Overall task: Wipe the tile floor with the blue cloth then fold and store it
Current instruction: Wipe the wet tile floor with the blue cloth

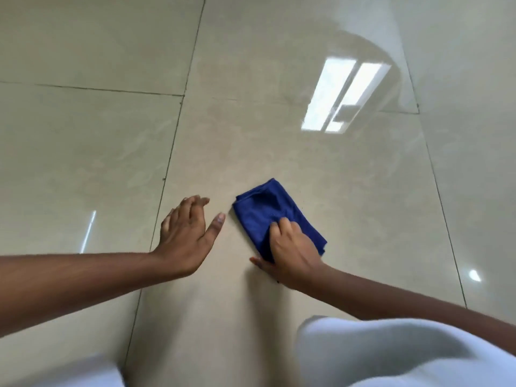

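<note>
The blue cloth (269,209) lies folded into a small rectangle on the glossy beige tile floor (251,121), a little right of centre. My right hand (290,251) lies on its near end, fingers curled into the fabric and thumb stretched along the floor at the cloth's near edge. My left hand (185,233) hovers just left of the cloth with fingers straight and thumb spread, holding nothing and apart from the cloth.
Dark grout lines (170,152) cross the floor around the cloth. A bright window reflection (340,96) shines on the tile beyond it. My white-clad knees (391,356) fill the bottom of the view.
</note>
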